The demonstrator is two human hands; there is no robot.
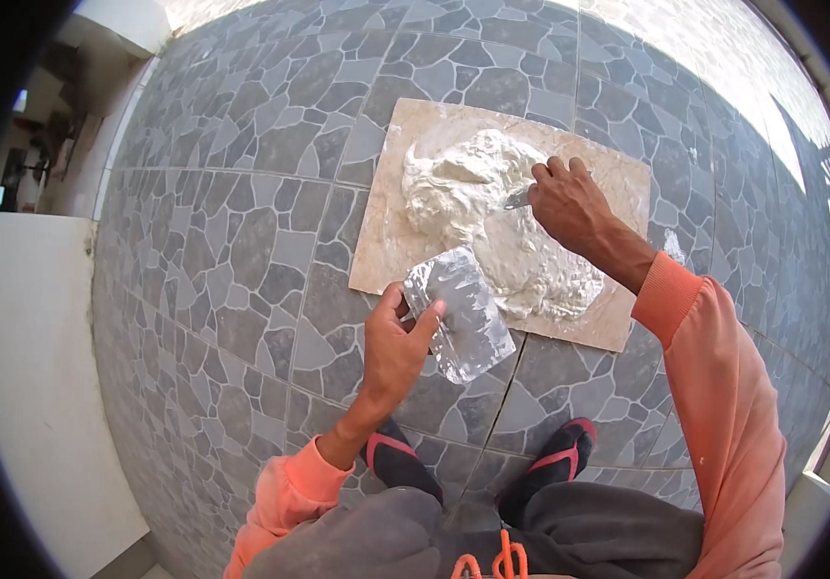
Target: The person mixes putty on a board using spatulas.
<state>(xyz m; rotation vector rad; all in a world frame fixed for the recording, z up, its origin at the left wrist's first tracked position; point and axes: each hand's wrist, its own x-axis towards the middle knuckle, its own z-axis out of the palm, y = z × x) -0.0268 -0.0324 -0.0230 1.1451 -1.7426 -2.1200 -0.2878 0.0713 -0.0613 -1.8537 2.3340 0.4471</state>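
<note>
Over the pale slab (386, 246) comes the right hand (574, 207), reaching in from the right with the palm turned down, knuckles up, wrist bent a little and fingers curled closed around a small tool (518, 199). Just a sliver of grey metal pokes out on the hand's left side, right at the white paste (477, 183); the grip and the rest of that tool are hidden under the fingers, and whether its edge touches the paste is hard to call.

Lower and to the left, here's the left hand (397, 343), forearm rising from the bottom, pinching a flat metal plate (460, 317) by its left side! Thumb lies on the smeared upper face, fingers half curled, their tips partly lost behind the plate. That plate sits tilted across the slab's near edge in view, covering part of it. The paste spreads in thick, ridged heaps over the slab, which lies on the patterned floor (251, 241).
</note>
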